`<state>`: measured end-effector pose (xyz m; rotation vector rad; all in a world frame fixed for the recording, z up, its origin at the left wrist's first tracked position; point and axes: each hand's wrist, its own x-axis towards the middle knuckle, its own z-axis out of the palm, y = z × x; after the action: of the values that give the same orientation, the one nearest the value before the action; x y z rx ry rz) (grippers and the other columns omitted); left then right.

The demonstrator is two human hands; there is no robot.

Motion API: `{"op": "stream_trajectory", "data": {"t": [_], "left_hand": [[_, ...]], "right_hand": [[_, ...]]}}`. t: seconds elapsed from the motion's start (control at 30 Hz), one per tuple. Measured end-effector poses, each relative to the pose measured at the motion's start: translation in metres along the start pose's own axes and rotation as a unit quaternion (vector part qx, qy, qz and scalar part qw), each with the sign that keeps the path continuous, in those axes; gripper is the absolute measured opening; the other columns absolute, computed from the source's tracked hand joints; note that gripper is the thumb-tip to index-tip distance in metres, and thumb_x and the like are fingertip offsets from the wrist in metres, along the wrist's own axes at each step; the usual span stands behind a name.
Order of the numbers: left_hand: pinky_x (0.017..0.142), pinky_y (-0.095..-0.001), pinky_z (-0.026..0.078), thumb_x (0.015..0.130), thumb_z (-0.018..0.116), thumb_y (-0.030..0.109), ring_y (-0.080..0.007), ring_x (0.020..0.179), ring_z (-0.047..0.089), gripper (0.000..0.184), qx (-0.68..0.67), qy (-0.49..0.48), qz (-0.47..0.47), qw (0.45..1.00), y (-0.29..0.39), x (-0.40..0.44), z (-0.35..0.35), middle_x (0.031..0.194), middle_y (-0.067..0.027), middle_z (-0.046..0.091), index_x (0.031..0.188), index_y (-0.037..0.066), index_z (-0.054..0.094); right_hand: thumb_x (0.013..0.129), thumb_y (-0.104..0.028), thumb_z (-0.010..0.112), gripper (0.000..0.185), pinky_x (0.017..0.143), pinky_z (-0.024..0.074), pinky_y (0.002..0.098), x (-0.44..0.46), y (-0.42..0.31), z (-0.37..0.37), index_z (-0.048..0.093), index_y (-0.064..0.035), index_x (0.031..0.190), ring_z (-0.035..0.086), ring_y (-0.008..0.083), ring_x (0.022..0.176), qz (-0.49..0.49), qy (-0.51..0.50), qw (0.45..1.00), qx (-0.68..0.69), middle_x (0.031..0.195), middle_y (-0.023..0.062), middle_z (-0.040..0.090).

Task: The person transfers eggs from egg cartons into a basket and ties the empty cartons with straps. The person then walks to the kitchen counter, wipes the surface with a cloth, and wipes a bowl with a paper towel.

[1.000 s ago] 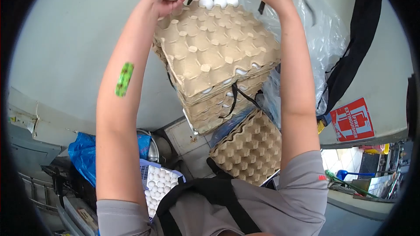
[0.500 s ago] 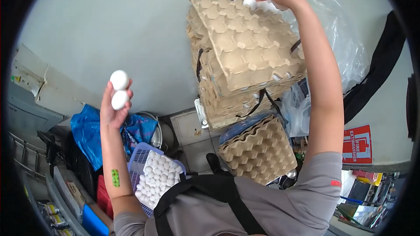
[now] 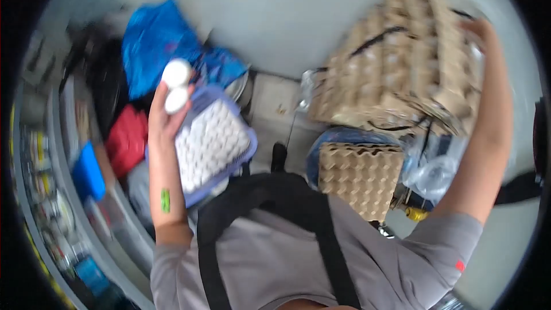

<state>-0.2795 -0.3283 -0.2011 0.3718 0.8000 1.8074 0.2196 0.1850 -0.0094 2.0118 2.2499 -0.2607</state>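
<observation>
My left hand (image 3: 165, 116) is closed around two white eggs (image 3: 176, 99), one above the other, over the far-left side of a purple basket (image 3: 253, 144). That basket is full of white eggs (image 3: 212, 143). My right hand (image 3: 477, 30) reaches to the far side of a tall strapped stack of cardboard egg trays (image 3: 396, 63). Its fingers are blurred and partly hidden by the stack's top edge, so what they hold does not show. White eggs show dimly between the trays.
A smaller stack of egg trays (image 3: 360, 178) stands nearer me, with blue plastic behind it. Clear plastic bags (image 3: 433, 175) lie to its right. A blue bag (image 3: 160, 46), a red cloth item (image 3: 127, 140) and shelving (image 3: 69, 155) are on the left.
My view has swung down and left, with the basket more central. My left hand, still holding two eggs, is now nearer the basket. My right hand has slipped further behind the stack.
</observation>
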Motion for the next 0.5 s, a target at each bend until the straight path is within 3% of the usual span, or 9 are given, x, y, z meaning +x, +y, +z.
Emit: {"op": "stream_trajectory", "data": {"t": [0.07, 0.1, 0.17, 0.37, 0.43, 0.5], "left_hand": [[0.056, -0.0302, 0.054, 0.086, 0.050, 0.031, -0.0258, 0.083, 0.061, 0.045, 0.002, 0.006, 0.028, 1.000, 0.011, -0.019, -0.017, 0.108, -0.0173, 0.055, 0.120, 0.002, 0.042], [0.055, -0.0295, 0.054, 0.086, 0.050, 0.031, -0.0245, 0.081, 0.061, 0.045, 0.002, 0.030, 0.041, 0.999, 0.016, -0.030, -0.028, 0.107, -0.0173, 0.055, 0.119, 0.001, 0.043], [0.054, -0.0282, 0.053, 0.085, 0.054, 0.030, -0.0220, 0.081, 0.061, 0.044, -0.001, 0.054, 0.050, 0.997, 0.024, -0.052, -0.043, 0.105, -0.0166, 0.056, 0.117, 0.001, 0.044], [0.054, -0.0253, 0.051, 0.081, 0.059, 0.031, -0.0198, 0.081, 0.060, 0.043, 0.021, 0.209, 0.052, 0.976, 0.024, -0.103, -0.117, 0.100, -0.0122, 0.059, 0.113, 0.004, 0.048], [0.054, -0.0236, 0.051, 0.082, 0.059, 0.030, -0.0187, 0.079, 0.060, 0.042, 0.027, 0.254, 0.034, 0.966, 0.011, -0.115, -0.146, 0.099, -0.0099, 0.059, 0.112, 0.004, 0.048], [0.060, -0.0271, 0.050, 0.080, 0.060, 0.030, -0.0168, 0.084, 0.059, 0.043, 0.062, 0.292, -0.023, 0.954, -0.004, -0.121, -0.174, 0.101, -0.0065, 0.058, 0.113, 0.005, 0.048]], "right_hand": [[0.072, -0.047, 0.064, 0.059, 0.077, 0.0414, 0.0466, 0.010, 0.012, -0.003, 0.055, -0.0053, 0.113, 0.054, 0.0304, 0.093, 0.010, -0.017, 0.998, 0.059, 0.105, 0.0157, 0.057], [0.067, -0.038, 0.071, 0.052, 0.071, 0.0426, 0.0382, 0.033, 0.018, -0.002, 0.059, -0.0085, 0.108, 0.055, 0.0213, 0.083, 0.115, 0.003, 0.989, 0.092, 0.099, 0.0098, 0.060], [0.066, -0.044, 0.070, 0.066, 0.078, 0.0391, 0.0396, 0.039, 0.032, -0.006, 0.052, -0.0059, 0.117, 0.051, 0.0248, 0.093, 0.149, 0.009, 0.985, 0.083, 0.110, 0.0096, 0.055], [0.076, -0.046, 0.054, 0.047, 0.057, 0.0370, 0.0245, -0.013, 0.061, -0.034, 0.058, -0.0160, 0.113, 0.046, 0.0119, 0.068, 0.023, -0.008, 0.969, 0.245, 0.104, 0.0026, 0.055], [0.077, -0.045, 0.054, 0.046, 0.056, 0.0368, 0.0202, -0.104, 0.016, -0.031, 0.058, -0.0154, 0.112, 0.046, 0.0098, 0.066, -0.007, 0.148, 0.973, 0.179, 0.100, 0.0017, 0.056], [0.077, -0.042, 0.055, 0.050, 0.057, 0.0407, 0.0228, -0.152, 0.003, -0.021, 0.053, -0.0101, 0.116, 0.049, 0.0114, 0.065, 0.014, 0.266, 0.954, 0.136, 0.097, 0.0054, 0.058]]}}
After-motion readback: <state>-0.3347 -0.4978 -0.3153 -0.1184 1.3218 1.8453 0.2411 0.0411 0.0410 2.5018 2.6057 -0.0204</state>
